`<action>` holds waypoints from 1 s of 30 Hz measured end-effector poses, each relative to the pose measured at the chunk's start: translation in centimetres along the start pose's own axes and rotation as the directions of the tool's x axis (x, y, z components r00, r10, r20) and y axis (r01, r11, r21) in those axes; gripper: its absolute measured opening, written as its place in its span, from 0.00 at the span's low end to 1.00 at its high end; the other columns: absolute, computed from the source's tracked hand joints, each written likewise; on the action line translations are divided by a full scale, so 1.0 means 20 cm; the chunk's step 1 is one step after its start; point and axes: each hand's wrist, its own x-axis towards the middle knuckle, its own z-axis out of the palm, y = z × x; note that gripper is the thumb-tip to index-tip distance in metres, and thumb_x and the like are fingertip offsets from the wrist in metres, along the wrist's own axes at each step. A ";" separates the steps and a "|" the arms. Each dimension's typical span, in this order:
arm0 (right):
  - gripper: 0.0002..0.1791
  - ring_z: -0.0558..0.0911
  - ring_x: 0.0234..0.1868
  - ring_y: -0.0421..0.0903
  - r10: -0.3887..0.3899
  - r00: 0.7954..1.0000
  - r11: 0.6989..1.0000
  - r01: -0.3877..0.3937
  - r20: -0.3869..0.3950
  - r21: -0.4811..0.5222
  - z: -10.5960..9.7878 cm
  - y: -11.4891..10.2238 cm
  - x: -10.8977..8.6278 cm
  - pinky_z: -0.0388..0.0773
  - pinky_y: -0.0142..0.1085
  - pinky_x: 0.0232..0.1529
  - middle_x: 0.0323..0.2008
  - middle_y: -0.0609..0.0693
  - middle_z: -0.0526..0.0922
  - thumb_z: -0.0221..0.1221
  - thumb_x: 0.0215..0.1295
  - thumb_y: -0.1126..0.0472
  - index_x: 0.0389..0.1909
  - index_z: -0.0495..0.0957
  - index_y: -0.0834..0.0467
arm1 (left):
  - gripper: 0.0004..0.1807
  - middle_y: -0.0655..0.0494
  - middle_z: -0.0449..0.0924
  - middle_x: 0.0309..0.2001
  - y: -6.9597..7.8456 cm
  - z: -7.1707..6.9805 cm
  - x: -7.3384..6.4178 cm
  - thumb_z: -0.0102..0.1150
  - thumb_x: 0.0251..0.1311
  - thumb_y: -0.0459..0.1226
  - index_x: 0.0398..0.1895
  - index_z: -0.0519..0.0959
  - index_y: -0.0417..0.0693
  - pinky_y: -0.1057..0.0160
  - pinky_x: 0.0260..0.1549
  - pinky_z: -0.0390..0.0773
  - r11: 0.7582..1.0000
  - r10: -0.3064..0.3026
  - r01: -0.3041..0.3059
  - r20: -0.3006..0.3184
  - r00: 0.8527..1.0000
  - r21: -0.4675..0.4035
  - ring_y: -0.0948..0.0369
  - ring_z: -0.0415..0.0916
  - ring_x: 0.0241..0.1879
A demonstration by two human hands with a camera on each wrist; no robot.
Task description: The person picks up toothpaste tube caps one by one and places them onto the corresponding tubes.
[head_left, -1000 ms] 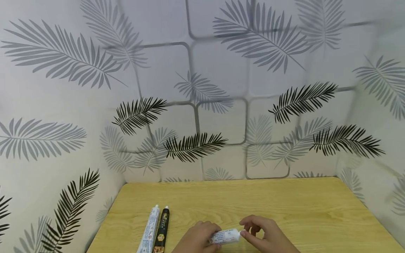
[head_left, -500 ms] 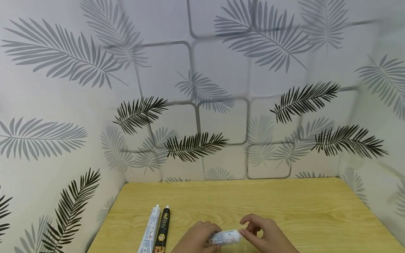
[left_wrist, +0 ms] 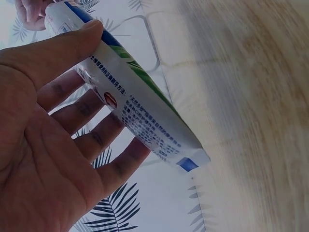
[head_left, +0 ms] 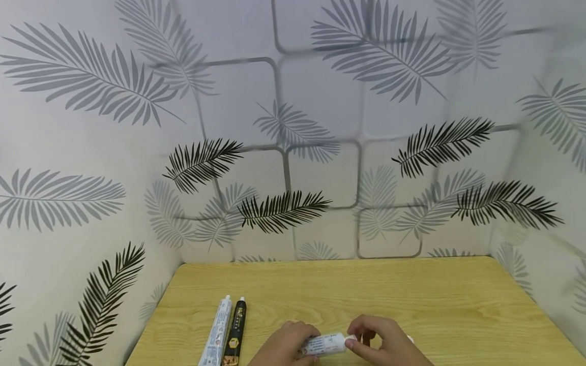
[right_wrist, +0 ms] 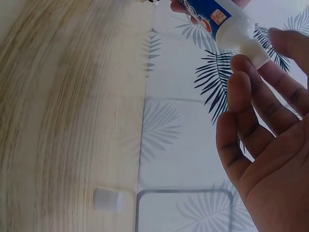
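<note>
My left hand (head_left: pixel 290 341) grips a white and blue toothpaste tube (head_left: pixel 324 344) printed with small text. In the left wrist view the thumb lies along one side of the tube (left_wrist: pixel 140 106), with the fingers curled behind it. The tube's cap end points to the right. My right hand (head_left: pixel 382 339) has its thumb and fingertips around the white cap (right_wrist: pixel 254 53) at that end. In the right wrist view the other fingers of this hand (right_wrist: pixel 277 121) are bent and hold nothing else.
A long white tube (head_left: pixel 216 333) and a black tube (head_left: pixel 235 333) lie side by side on the wooden table (head_left: pixel 439 300), left of my hands. A loose white cap (right_wrist: pixel 107 199) sits on the table near my right hand. A leaf-patterned wall covering (head_left: pixel 320 178) borders the table.
My right fingertips have shifted slightly at the tube's end, and the white cap shows between them again. A small white thing now shows beside my right wrist. My left hand barely moved.
</note>
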 end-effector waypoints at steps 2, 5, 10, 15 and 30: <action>0.04 0.79 0.30 0.30 -0.043 0.999 0.999 0.042 0.009 0.020 0.00 0.01 0.00 0.82 0.33 0.30 0.35 0.41 0.87 0.65 0.75 0.62 0.44 0.85 0.50 | 0.17 0.69 0.85 0.45 0.00 -0.01 -0.01 0.73 0.66 0.45 0.56 0.85 0.54 0.66 0.44 0.77 1.000 0.017 -0.017 -0.006 1.000 0.010 0.73 0.73 0.41; 0.06 0.80 0.31 0.30 -0.116 0.993 0.993 0.116 0.016 0.029 0.00 0.01 0.00 0.83 0.34 0.32 0.39 0.46 0.89 0.65 0.74 0.65 0.47 0.85 0.53 | 0.17 0.68 0.85 0.46 0.01 -0.01 -0.03 0.72 0.66 0.45 0.56 0.85 0.54 0.67 0.44 0.76 0.999 0.040 -0.040 -0.018 0.999 0.015 0.73 0.73 0.41; 0.12 0.80 0.33 0.30 -0.221 0.975 0.975 0.221 -0.002 -0.012 -0.01 0.03 0.00 0.82 0.32 0.32 0.41 0.49 0.88 0.66 0.72 0.69 0.50 0.83 0.51 | 0.17 0.68 0.85 0.46 0.02 -0.02 -0.04 0.72 0.67 0.46 0.56 0.85 0.53 0.67 0.43 0.76 0.999 0.046 -0.046 -0.011 0.999 0.015 0.74 0.72 0.40; 0.16 0.80 0.33 0.32 -0.308 0.951 0.951 0.308 -0.014 -0.023 -0.01 0.05 -0.01 0.81 0.31 0.32 0.42 0.50 0.87 0.68 0.67 0.72 0.50 0.83 0.51 | 0.17 0.68 0.85 0.45 0.02 -0.03 -0.04 0.71 0.68 0.46 0.56 0.85 0.53 0.68 0.41 0.75 0.998 0.053 -0.053 0.012 0.999 0.030 0.74 0.71 0.39; 0.15 0.80 0.29 0.38 -0.342 0.940 0.939 0.341 0.018 0.042 -0.01 0.06 -0.03 0.82 0.33 0.29 0.41 0.53 0.86 0.66 0.67 0.75 0.47 0.83 0.53 | 0.16 0.68 0.84 0.44 0.01 0.01 -0.04 0.73 0.65 0.43 0.54 0.85 0.52 0.70 0.40 0.73 0.997 0.073 -0.073 -0.002 0.997 0.039 0.74 0.70 0.39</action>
